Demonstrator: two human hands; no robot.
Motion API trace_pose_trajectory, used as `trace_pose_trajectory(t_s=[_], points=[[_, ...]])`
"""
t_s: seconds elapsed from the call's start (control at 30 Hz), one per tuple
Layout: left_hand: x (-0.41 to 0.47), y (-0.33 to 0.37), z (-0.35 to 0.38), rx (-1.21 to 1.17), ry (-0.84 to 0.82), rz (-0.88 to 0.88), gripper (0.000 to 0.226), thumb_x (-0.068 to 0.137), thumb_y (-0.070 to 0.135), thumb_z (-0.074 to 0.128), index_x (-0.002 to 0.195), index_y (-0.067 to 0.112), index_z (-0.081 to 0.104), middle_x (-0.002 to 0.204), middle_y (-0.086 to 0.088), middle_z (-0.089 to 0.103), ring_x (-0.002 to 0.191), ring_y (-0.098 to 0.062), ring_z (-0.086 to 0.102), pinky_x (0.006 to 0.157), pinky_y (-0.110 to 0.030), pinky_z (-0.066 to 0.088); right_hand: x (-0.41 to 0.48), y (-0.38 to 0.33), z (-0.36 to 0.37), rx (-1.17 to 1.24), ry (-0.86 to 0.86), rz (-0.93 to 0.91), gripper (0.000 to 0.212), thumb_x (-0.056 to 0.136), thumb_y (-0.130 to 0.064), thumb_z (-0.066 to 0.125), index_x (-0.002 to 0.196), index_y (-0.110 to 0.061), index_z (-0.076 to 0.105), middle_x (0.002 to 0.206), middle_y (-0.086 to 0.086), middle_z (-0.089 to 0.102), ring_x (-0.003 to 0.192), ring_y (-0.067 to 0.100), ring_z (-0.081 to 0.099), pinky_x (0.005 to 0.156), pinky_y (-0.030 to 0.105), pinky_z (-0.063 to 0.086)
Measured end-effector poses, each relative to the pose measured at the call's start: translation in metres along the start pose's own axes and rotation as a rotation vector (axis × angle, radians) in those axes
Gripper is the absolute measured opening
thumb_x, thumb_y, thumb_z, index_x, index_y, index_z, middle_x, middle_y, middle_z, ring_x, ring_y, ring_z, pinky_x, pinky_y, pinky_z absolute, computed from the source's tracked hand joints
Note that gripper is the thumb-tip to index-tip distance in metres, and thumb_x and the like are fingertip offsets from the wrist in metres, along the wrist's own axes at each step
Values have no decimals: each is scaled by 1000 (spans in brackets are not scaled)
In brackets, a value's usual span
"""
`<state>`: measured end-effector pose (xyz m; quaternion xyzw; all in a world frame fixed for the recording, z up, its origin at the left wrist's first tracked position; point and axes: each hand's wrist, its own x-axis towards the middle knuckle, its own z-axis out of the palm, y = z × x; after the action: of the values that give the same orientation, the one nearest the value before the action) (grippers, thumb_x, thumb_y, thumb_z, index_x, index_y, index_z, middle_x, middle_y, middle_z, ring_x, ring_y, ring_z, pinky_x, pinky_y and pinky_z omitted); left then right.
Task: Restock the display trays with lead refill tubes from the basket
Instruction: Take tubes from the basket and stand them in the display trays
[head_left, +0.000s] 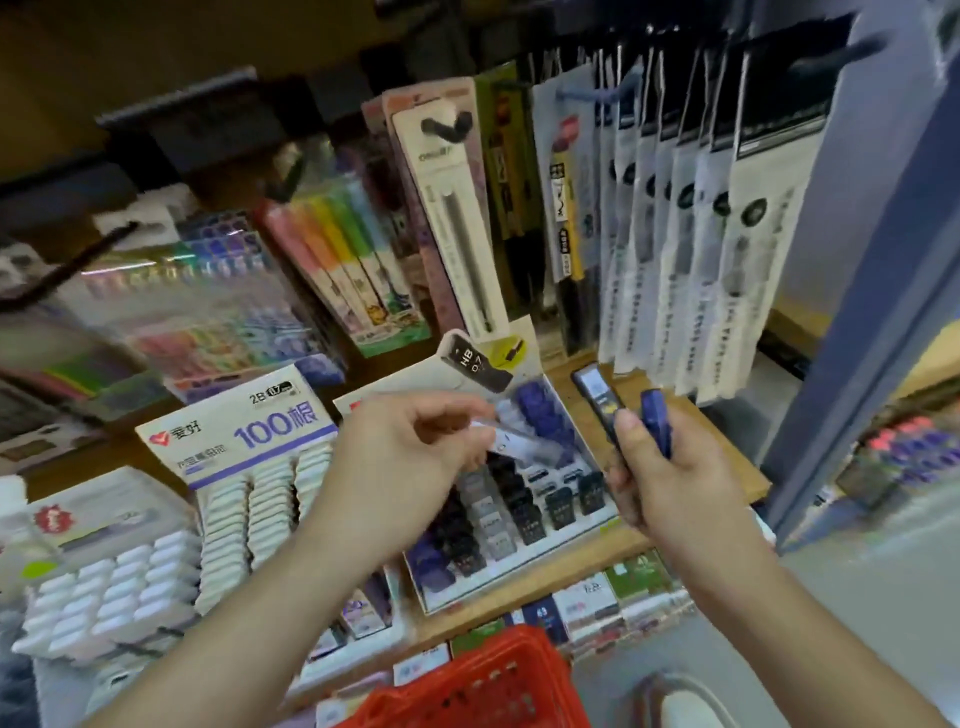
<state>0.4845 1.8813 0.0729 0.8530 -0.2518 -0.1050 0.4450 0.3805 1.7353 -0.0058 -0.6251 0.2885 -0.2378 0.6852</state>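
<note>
Shelf (571, 569), blue tube (654, 415), black tube (595, 395), pale tube (506, 442)

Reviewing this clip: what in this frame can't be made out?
All in the head view:
- red basket: cut by the bottom edge; contents unseen.
- pale tube in the left hand: motion-blurred, label unreadable.
- display tray: the left hand hides its middle rows.
- right hand: grips a dark tube and a blue tube; the palm hides any others.
</note>
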Motion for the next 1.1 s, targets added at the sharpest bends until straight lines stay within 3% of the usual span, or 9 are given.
trace_pose_trajectory(t_s=[0.13,0.37,0.6,0.73,0.83,0.93,1.0,1.1], points=[[22,-5,10,274,-27,140,17,86,20,68,91,35,74,79,19,71,76,1,65,83,-26,53,2,12,-17,-7,79,48,36,102,-29,48,67,-25,46,55,-3,47,43,8,36,54,31,28],[34,-13,38,578,-132,245,18,89,25,65,105,24,72,98,5,73,97,-16,64,90,-33,50,-5,10,-22,137,32,107,29,103,-26,46,75,-18,43,59,-2,48,39,5,30,40,17,27],[38,-17,43,626,-169,297,17,88,23,67,103,22,74,100,3,70,98,-17,60,89,-33,47,-10,10,-25,177,-1,158,35,102,-28,47,70,-16,53,51,-3,42,39,4,30,40,15,27],[42,-16,48,714,-197,287,14,87,20,67,100,20,72,92,4,69,90,-16,62,82,-29,49,-13,9,-24,183,-55,192,25,102,-24,48,84,-8,54,44,-10,42,39,3,28,39,15,26],[43,-17,51,702,-187,239,11,84,20,70,95,22,70,86,6,71,86,-12,64,76,-23,48,-15,6,-24,236,-60,177,23,101,-23,50,82,-10,51,48,-10,45,38,2,27,38,14,25],[42,-14,50,771,-170,281,12,88,25,66,96,23,74,93,4,70,90,-16,62,80,-25,48,-16,6,-24,272,-66,182,23,100,-23,51,80,-12,49,54,-5,45,38,3,26,37,15,24],[39,-7,48,644,-130,258,16,91,23,61,100,24,74,96,6,69,91,-14,61,85,-28,48,-16,7,-24,274,-84,185,27,100,-26,52,77,-12,48,55,-4,44,39,5,25,38,16,24],[29,8,45,-26,-255,14,22,92,15,60,109,25,70,93,4,72,82,-12,66,83,-29,55,-16,8,-25,280,-120,193,29,99,-26,53,74,-12,47,56,-3,44,41,6,24,39,17,24]])
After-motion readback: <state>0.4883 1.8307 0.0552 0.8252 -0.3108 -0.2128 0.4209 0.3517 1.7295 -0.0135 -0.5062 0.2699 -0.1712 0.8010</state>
